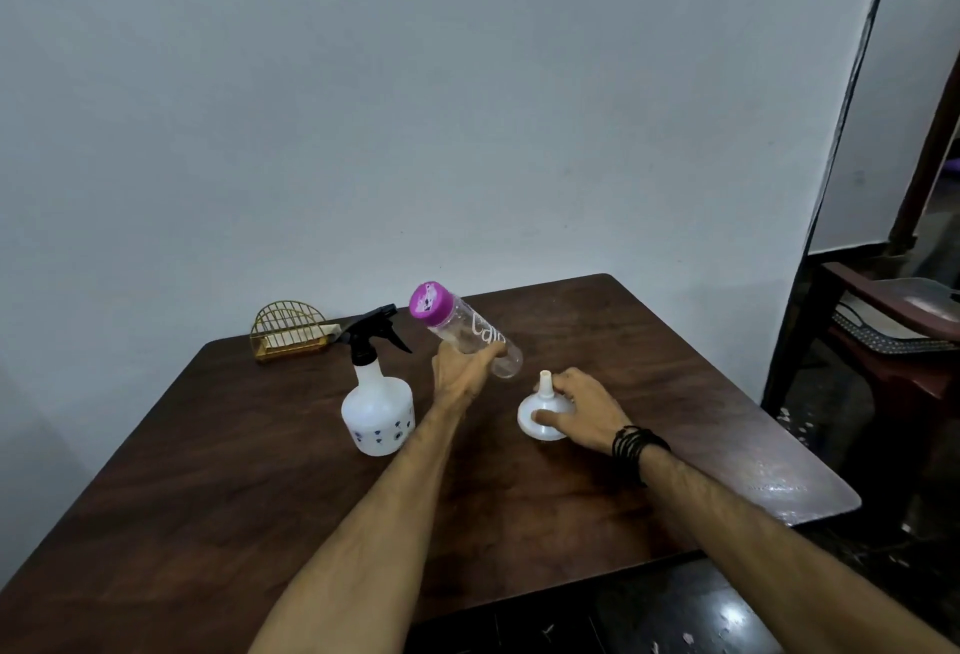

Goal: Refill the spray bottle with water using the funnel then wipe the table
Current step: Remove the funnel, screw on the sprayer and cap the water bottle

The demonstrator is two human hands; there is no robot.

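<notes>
On the dark wooden bench there is one spray bottle, one clear water bottle, one white funnel and one gold wire rack. The spray bottle stands upright with its black trigger head on, at about 9 o'clock from the left hand. The left hand's fingers are curled tight around the water bottle's lower half; the bottle is lifted and tilted, its purple cap toward 11 o'clock. At 3 o'clock from that hand, the funnel sits upside down on the bench, spout up. The right hand rests on it, fingers loosely closed around the spout and thumb pressing on the wide rim. A black band wraps the right wrist. The rack sits at the far edge, at 10 o'clock from the spray bottle.
</notes>
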